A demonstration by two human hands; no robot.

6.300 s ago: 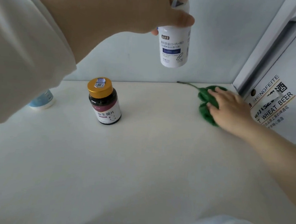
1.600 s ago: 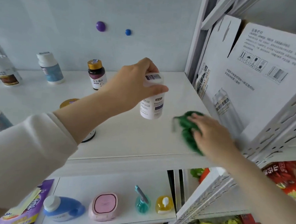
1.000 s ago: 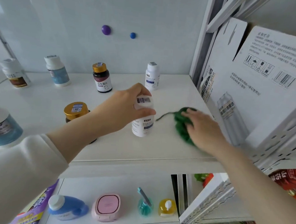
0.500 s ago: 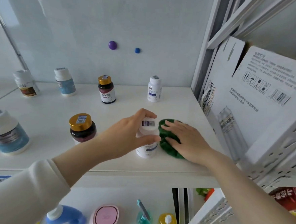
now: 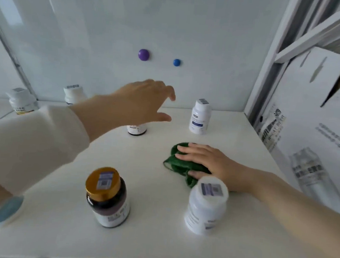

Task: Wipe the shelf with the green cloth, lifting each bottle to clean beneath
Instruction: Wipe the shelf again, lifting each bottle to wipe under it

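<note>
My right hand (image 5: 207, 163) presses flat on the crumpled green cloth (image 5: 180, 162) on the white shelf (image 5: 141, 237). My left hand (image 5: 145, 101) hovers open above the back of the shelf, holding nothing, over a dark bottle (image 5: 137, 129) that it mostly hides. A white bottle with a barcode on its cap (image 5: 207, 206) stands at the front, just in front of the cloth. A dark bottle with a gold cap (image 5: 107, 196) stands front left. Another white bottle (image 5: 199, 117) stands at the back right.
Two more white bottles (image 5: 73, 94) (image 5: 22, 102) stand along the back wall at the left, and a blue-labelled one (image 5: 2, 211) shows under my left sleeve. A white cardboard box (image 5: 314, 127) and the shelf's upright post close off the right side.
My left hand has let go of the white bottle, which now stands at the front, and has reached toward the back. My right hand with the cloth stays on the shelf.
</note>
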